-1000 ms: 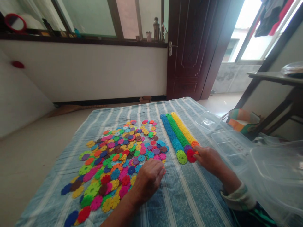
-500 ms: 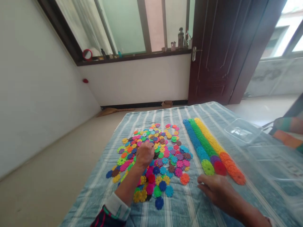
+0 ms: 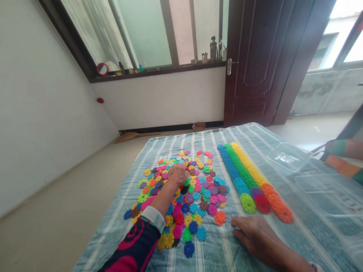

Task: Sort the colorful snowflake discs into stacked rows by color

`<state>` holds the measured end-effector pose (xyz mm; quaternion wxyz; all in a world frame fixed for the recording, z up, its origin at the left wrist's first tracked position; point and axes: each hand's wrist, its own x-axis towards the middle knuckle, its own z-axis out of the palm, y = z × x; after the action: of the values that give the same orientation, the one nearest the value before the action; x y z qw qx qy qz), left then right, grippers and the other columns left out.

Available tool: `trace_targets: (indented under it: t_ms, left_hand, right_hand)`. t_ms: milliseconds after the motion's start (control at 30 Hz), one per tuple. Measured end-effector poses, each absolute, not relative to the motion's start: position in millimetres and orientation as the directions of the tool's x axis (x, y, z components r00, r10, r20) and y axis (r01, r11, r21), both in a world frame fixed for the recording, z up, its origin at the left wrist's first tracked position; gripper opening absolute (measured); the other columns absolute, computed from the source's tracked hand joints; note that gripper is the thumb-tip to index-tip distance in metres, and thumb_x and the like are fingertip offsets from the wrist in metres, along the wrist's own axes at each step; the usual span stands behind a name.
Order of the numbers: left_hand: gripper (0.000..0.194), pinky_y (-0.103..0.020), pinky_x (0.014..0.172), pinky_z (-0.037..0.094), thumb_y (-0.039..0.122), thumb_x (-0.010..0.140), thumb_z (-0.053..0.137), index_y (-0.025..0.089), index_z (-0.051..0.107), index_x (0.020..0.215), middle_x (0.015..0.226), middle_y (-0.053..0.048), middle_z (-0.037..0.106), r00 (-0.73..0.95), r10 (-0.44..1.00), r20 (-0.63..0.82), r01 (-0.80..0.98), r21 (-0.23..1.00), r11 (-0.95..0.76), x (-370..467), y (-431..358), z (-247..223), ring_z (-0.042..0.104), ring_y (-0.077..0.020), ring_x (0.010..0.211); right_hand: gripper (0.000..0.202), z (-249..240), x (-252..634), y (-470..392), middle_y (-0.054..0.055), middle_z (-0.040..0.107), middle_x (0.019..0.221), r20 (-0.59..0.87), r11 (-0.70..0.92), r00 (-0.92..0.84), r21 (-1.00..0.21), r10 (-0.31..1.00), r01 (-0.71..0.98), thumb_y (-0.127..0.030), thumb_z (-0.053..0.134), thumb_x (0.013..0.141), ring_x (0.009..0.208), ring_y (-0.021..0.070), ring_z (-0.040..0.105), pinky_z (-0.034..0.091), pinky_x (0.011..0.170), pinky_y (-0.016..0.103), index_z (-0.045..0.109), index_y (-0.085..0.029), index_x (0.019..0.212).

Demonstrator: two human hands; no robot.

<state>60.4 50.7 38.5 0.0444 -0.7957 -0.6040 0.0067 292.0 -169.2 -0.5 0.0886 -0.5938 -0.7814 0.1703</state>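
Note:
A loose pile of flower-shaped plastic discs (image 3: 195, 196) in many colours is spread over the striped cloth. My left hand (image 3: 178, 175) reaches into the far part of this pile, fingers curled down; the fingertips are hidden, so what they pinch does not show. To the right lie overlapping rows of discs sorted by colour: a blue row (image 3: 228, 162), a green row (image 3: 241, 166) and a yellow row (image 3: 249, 162) that runs on into orange discs (image 3: 278, 202). Lime discs (image 3: 248, 203) and red discs (image 3: 262, 204) end the nearer rows. Just below them hovers my right hand (image 3: 256, 232), thumb and forefinger slightly apart, nothing visible between them.
A clear plastic box (image 3: 289, 158) stands on the cloth at the right, with a larger clear container (image 3: 329, 194) nearer me. An orange and green item (image 3: 343, 158) is at the right edge. Beyond the cloth are a dark door (image 3: 255, 64) and a window sill.
My left hand has moved slightly farther forward over the pile. My right hand has shifted a little left and nearer me. The rows look the same.

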Motion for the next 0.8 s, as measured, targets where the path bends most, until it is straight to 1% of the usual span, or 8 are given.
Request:
trace_targets:
  t_ms: [100, 200, 367, 500, 600, 700, 767, 800]
  left_hand:
    - [0.031, -0.034, 0.085, 0.046, 0.028, 0.093, 0.040, 0.015, 0.066, 0.101, 0.107, -0.013, 0.069, 0.242, 0.968, 0.066, 0.968, -0.085, -0.236, 56.3, 49.7, 39.7, 0.063, -0.0249, 0.103]
    - [0.034, -0.032, 0.079, 0.047, 0.024, 0.094, 0.033, 0.014, 0.065, 0.104, 0.101, -0.013, 0.071, 0.187, 0.978, 0.087, 0.980, -0.089, -0.180, 49.8, 46.3, 42.5, 0.066, -0.0238, 0.096]
    - [0.032, -0.033, 0.077, 0.047, 0.020, 0.090, 0.037, 0.015, 0.065, 0.105, 0.093, -0.014, 0.072, 0.127, 0.987, 0.100, 0.988, -0.104, -0.116, 39.4, 38.4, 45.1, 0.068, -0.0253, 0.092]
    - [0.032, -0.034, 0.077, 0.047, 0.019, 0.089, 0.037, 0.015, 0.067, 0.100, 0.092, -0.013, 0.072, 0.125, 0.988, 0.095, 0.987, -0.110, -0.115, 34.3, 34.7, 42.6, 0.068, -0.0262, 0.089]
    - [0.031, -0.035, 0.083, 0.046, 0.017, 0.087, 0.038, 0.015, 0.068, 0.098, 0.100, -0.012, 0.071, 0.160, 0.981, 0.110, 0.983, -0.111, -0.148, 32.6, 33.3, 41.0, 0.065, -0.0257, 0.097]
    - [0.032, -0.034, 0.093, 0.043, 0.018, 0.086, 0.043, 0.016, 0.066, 0.108, 0.112, -0.011, 0.067, 0.233, 0.960, 0.156, 0.971, -0.086, -0.222, 35.0, 32.9, 41.6, 0.059, -0.0253, 0.111]
    - [0.033, -0.035, 0.095, 0.042, 0.022, 0.086, 0.046, 0.017, 0.064, 0.113, 0.115, -0.011, 0.066, 0.278, 0.948, 0.153, 0.961, -0.060, -0.272, 39.3, 33.5, 42.5, 0.056, -0.0256, 0.113]
    - [0.031, -0.035, 0.094, 0.042, 0.024, 0.087, 0.047, 0.018, 0.065, 0.112, 0.114, -0.010, 0.067, 0.289, 0.948, 0.134, 0.957, -0.051, -0.285, 42.0, 34.1, 42.6, 0.057, -0.0255, 0.112]
  right_hand:
    - [0.013, 2.9, 291.1, -169.2, 0.002, 0.072, 0.083, -0.066, 0.230, -0.274, -0.380, 0.960, 0.896, -0.017, 0.052, 0.089, 0.083, 0.0225, 0.070, 0.036, 0.064, 0.027, 0.064, -0.022, 0.087]
    - [0.012, 4.7, 290.4, -169.0, 0.002, 0.072, 0.082, -0.054, 0.234, -0.274, -0.380, 0.960, 0.895, -0.017, 0.052, 0.088, 0.083, 0.0222, 0.070, 0.035, 0.063, 0.027, 0.063, -0.021, 0.085]
    - [0.012, 6.5, 290.3, -168.6, 0.002, 0.072, 0.082, -0.046, 0.237, -0.274, -0.382, 0.961, 0.894, -0.016, 0.052, 0.088, 0.082, 0.0211, 0.070, 0.034, 0.063, 0.027, 0.063, -0.021, 0.085]
    - [0.013, 7.1, 291.0, -168.3, 0.002, 0.072, 0.081, -0.027, 0.250, -0.282, -0.387, 0.959, 0.887, -0.017, 0.052, 0.089, 0.081, 0.0204, 0.070, 0.034, 0.062, 0.027, 0.063, -0.021, 0.083]
    - [0.012, 6.3, 291.1, -167.8, 0.002, 0.072, 0.081, -0.022, 0.247, -0.276, -0.388, 0.961, 0.888, -0.018, 0.053, 0.089, 0.081, 0.0201, 0.070, 0.033, 0.062, 0.027, 0.063, -0.021, 0.084]
    - [0.012, 5.2, 291.0, -167.4, 0.002, 0.072, 0.080, -0.022, 0.244, -0.272, -0.384, 0.962, 0.891, -0.019, 0.052, 0.089, 0.080, 0.0201, 0.070, 0.032, 0.061, 0.027, 0.063, -0.021, 0.083]
    - [0.012, 4.6, 291.1, -167.3, 0.002, 0.072, 0.080, -0.019, 0.246, -0.273, -0.378, 0.962, 0.893, -0.019, 0.052, 0.089, 0.080, 0.0201, 0.070, 0.032, 0.061, 0.027, 0.063, -0.021, 0.083]
    - [0.013, 4.3, 291.3, -167.3, 0.002, 0.072, 0.080, -0.016, 0.248, -0.274, -0.378, 0.962, 0.892, -0.019, 0.052, 0.089, 0.080, 0.0200, 0.070, 0.032, 0.061, 0.027, 0.063, -0.021, 0.082]
